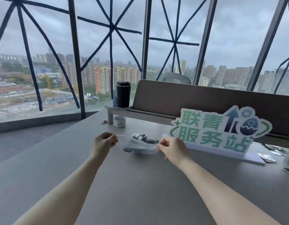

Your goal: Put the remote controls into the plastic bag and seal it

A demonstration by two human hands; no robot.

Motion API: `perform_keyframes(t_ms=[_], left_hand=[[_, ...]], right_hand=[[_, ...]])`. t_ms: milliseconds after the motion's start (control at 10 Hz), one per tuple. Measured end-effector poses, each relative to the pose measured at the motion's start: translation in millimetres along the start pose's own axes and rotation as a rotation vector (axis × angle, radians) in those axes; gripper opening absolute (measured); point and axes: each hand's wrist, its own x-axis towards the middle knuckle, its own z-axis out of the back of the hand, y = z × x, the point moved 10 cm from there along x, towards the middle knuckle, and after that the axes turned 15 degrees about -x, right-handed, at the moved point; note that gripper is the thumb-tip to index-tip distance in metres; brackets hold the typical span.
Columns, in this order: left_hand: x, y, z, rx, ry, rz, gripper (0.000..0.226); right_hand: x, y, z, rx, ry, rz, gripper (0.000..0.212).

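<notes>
Clear plastic bag (141, 147) hung just above the table (140, 184), stretched sideways between both hands; left hand (103, 144) and right hand (171, 149) each pinched an end, remotes (140, 138) inside.

Two bare forearms, no sleeves in view up to the frame's lower edge. Left hand (103, 144) and right hand (172, 149) both bare: no gloves, no rings, no watch or bracelet at either wrist. Slender wrists, smooth forearms.
</notes>
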Motion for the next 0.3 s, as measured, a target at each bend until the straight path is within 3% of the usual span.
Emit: perform_keyframes(t_ms=[200,300], left_hand=[[-40.6,28.4,30.2,0.196,0.035,0.015,0.014],[-71.5,25.0,49.2,0.439,0.01,-0.048,0.013]], right_hand=[[-52.3,-6.2,-30.8,0.065,0.371,0.039,0.011],[-80.9,-23.7,4.5,0.188,0.286,0.003,0.009]])
